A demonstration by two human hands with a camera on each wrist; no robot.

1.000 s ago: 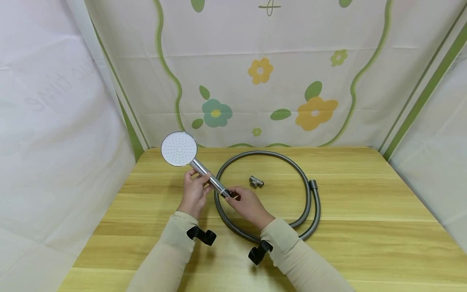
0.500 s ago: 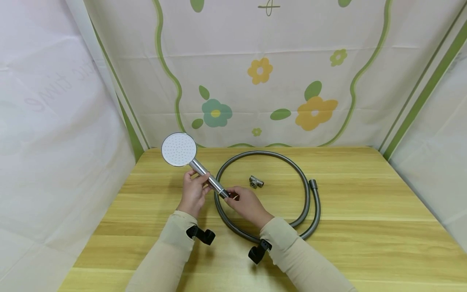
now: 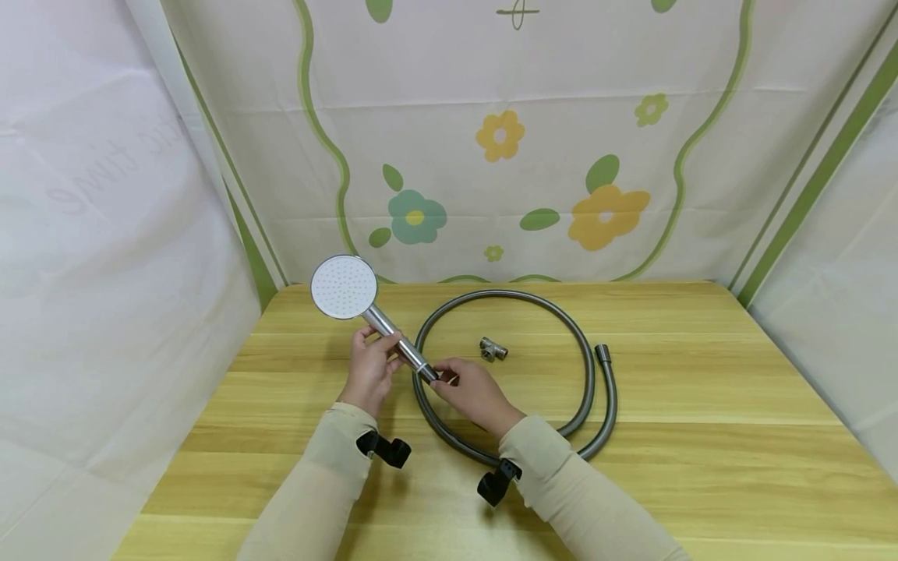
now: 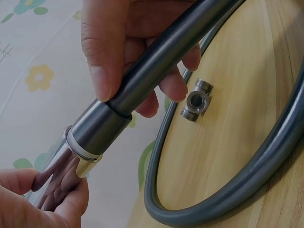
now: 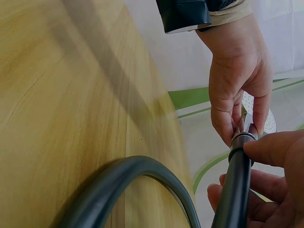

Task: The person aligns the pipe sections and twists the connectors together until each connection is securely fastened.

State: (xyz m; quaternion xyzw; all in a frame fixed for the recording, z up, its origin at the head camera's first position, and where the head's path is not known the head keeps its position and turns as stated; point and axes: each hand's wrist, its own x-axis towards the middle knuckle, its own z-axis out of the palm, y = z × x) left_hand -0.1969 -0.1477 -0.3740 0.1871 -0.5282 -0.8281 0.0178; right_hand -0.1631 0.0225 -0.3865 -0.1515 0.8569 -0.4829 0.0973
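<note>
A hand shower (image 3: 344, 287) with a round white spray face and chrome handle is held up over the table, its head at the upper left. My left hand (image 3: 369, 375) grips the handle between thumb and fingers. At the handle's lower end sits the dark hose nut (image 4: 100, 126), with a thin white ring between the two in the left wrist view. My right hand (image 3: 477, 393) pinches the grey shower hose (image 4: 164, 61) right by that nut, thumb on one side and fingers on the other. The nut lines up straight with the handle.
The hose loops over the wooden table (image 3: 715, 374), its other end fitting (image 3: 602, 353) lying to the right. Inside the loop lies a small metal tee fitting (image 3: 494, 349). A printed cloth (image 3: 449, 70) hangs behind, with white cloth at both sides.
Both hands stay nearly in place. The right fingers have shifted slightly at the nut, and the hand shower has barely moved. The hose and tee fitting on the table lie as before.
</note>
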